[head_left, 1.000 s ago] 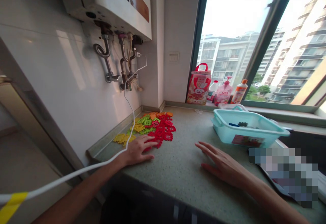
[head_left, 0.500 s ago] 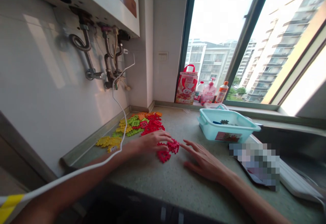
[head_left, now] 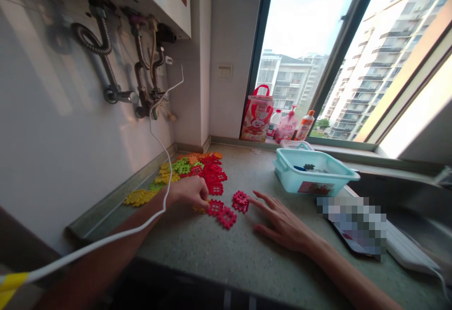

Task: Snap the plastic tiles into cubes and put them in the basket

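Observation:
My left hand (head_left: pixel 190 191) is closed, fingers curled down at the counter; what its fingertips grip, if anything, is hidden. Just below them a yellow piece (head_left: pixel 199 209) shows, beside a red notched piece (head_left: pixel 215 207). Another red piece (head_left: pixel 227 217) lies against that one. A small red stack (head_left: pixel 240 201) sits apart to the right, with the index fingertip of my right hand (head_left: pixel 278 218) at its edge. The fingers of my right hand are spread and hold nothing. Behind my left hand spreads a pile of red pieces (head_left: pixel 213 173), with green (head_left: pixel 182 165) and yellow ones (head_left: pixel 139 197).
A white cable (head_left: pixel 141 227) hangs across my left forearm. At the right stand a light blue basket (head_left: pixel 316 188) with a few items inside, a blurred flat object (head_left: pixel 356 230), a white strip (head_left: pixel 406 249) and a sink (head_left: pixel 399 197). Bottles (head_left: pixel 286 126) line the windowsill.
My left hand has moved left, off the red pieces, and its fingers have curled. Two red pieces now lie apart from the stack by my right hand. The view has shifted slightly.

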Tool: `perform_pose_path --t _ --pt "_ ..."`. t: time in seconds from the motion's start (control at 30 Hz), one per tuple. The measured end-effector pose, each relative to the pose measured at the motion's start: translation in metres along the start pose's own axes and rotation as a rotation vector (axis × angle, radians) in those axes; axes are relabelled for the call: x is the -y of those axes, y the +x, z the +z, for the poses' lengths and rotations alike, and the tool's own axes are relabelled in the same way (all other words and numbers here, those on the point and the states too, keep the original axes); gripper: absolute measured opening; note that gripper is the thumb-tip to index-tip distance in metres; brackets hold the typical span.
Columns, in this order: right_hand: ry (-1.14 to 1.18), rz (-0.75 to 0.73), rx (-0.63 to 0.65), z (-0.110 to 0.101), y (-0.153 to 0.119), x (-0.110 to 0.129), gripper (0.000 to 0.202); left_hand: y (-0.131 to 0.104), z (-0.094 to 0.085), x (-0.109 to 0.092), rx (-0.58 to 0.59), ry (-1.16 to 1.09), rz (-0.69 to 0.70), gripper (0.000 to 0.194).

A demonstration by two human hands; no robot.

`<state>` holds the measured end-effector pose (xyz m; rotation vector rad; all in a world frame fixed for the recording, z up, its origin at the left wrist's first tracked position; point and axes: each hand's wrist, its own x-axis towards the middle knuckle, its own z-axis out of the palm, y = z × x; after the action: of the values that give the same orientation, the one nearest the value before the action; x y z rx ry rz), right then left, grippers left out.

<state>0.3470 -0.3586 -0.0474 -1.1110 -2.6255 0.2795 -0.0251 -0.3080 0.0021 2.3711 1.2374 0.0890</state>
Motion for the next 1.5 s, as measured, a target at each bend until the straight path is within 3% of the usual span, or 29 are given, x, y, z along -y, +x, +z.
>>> perform_pose_path --t 0.07,0.13,0.3,0.53,0.63,0.9,1.0,1.1,1.17,1.3,1.4,1.5 --pt "0.000 0.003 0.004 0.000 0.000 -0.001 0.069 -0.004 -0.011 0.015 0.075 -0.030 -0.097 0.021" --pt "0.001 0.003 0.006 0.001 0.000 -0.003 0.068 -0.008 -0.024 0.029 0.066 -0.011 -0.178 0.027" --pt "0.005 0.003 0.004 0.005 0.000 -0.008 0.066 -0.010 -0.042 0.051 -0.345 0.318 -0.393 0.035" --pt "0.003 -0.010 -0.011 0.008 -0.001 -0.013 0.066 -0.007 -0.037 0.057 -0.357 0.440 -0.526 0.042" --pt "-0.005 -0.014 -0.005 0.008 -0.001 -0.014 0.066 -0.007 -0.038 0.061 -0.348 0.407 -0.490 0.042" --pt "-0.002 -0.018 -0.023 0.008 -0.001 -0.013 0.065 -0.006 -0.040 0.069 -0.370 0.345 -0.368 0.017" --pt "0.011 -0.017 -0.014 0.006 0.000 -0.012 0.066 -0.004 -0.038 0.064 -0.399 0.275 -0.212 0.019" --pt "0.034 -0.008 -0.001 0.004 0.001 -0.012 0.066 0.002 -0.032 0.054 -0.320 0.164 -0.006 0.026" --pt "0.047 0.000 0.018 0.003 0.000 -0.012 0.067 0.007 -0.027 0.051 -0.321 0.153 0.048 0.028" --pt "0.069 0.020 0.047 0.006 0.001 -0.009 0.081 0.014 -0.021 0.058 -0.518 0.347 -0.050 0.029" --pt "0.062 0.018 0.076 0.015 0.011 0.002 0.098 0.014 -0.018 0.064 -0.534 0.467 -0.118 0.029" --pt "0.043 0.027 0.098 0.025 0.034 0.015 0.099 0.013 -0.013 0.062 -0.527 0.472 -0.088 0.025"
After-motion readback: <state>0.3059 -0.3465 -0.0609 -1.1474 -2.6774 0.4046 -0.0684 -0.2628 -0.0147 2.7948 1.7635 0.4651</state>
